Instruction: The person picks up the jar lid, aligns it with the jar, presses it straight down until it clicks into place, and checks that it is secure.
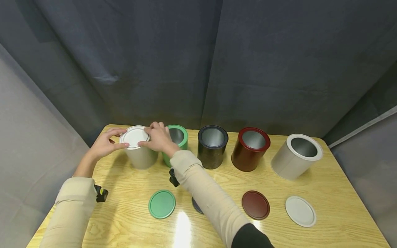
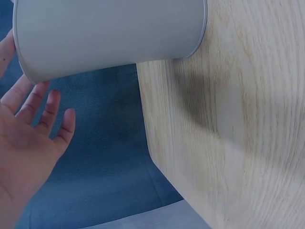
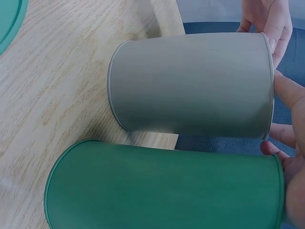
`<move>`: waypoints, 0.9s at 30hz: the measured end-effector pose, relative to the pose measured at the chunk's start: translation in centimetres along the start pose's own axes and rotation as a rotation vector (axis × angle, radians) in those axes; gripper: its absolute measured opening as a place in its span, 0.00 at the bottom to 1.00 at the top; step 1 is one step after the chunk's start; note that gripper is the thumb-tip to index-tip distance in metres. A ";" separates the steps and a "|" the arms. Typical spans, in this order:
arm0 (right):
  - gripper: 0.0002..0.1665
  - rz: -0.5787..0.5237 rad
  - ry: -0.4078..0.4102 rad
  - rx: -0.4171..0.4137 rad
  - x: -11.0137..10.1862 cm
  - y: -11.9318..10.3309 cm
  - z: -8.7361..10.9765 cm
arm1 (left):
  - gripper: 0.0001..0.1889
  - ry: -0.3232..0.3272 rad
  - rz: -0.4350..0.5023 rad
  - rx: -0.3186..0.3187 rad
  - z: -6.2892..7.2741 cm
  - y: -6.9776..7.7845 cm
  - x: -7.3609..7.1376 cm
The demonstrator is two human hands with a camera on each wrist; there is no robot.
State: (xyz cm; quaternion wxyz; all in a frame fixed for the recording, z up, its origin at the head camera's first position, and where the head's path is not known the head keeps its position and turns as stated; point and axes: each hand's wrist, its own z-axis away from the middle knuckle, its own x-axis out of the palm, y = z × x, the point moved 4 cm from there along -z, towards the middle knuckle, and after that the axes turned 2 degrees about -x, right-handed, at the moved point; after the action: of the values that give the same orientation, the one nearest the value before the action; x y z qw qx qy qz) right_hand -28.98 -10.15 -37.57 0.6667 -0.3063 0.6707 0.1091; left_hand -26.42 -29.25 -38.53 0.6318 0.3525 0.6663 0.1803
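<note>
Now we see the white lid (image 1: pixel 134 136) on top of the leftmost can (image 1: pixel 141 157).
Our left hand (image 1: pixel 103 144) touches the rim (image 1: pixel 133 148) with loose, extended fingers; our right hand (image 1: pixel 159 137) touches it too, from the other side, but we cannot tell whether it grasps. Just beside, we see the green can (image 3: pixel 167 188), uncovered.

Wears beige sleeves (image 1: pixel 69 213) with folded cuffs (image 1: pixel 74 188), a yellow-marked black device (image 1: pixel 101 194) at the head view's eight o'clock, a second black device (image 1: pixel 174 178) at seven, black cloth (image 1: pixel 252 237) at five.
</note>
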 end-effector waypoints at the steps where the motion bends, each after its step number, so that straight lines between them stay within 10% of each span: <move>1: 0.38 -0.003 -0.002 0.003 0.0 0.0 0.0 | 0.26 0.002 -0.002 0.004 0.0 0.0 0.0; 27: 0.29 -0.154 0.096 0.062 -0.3 0.4 0.4 | 0.24 0.010 -0.016 0.002 0.2 0.2 -0.3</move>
State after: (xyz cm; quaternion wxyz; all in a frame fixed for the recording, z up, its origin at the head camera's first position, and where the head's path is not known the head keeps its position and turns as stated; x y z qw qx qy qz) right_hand -28.85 -9.55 -37.42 0.6494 -0.3409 0.6794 0.0219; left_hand -26.19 -29.31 -38.23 0.6296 0.3470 0.6723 0.1764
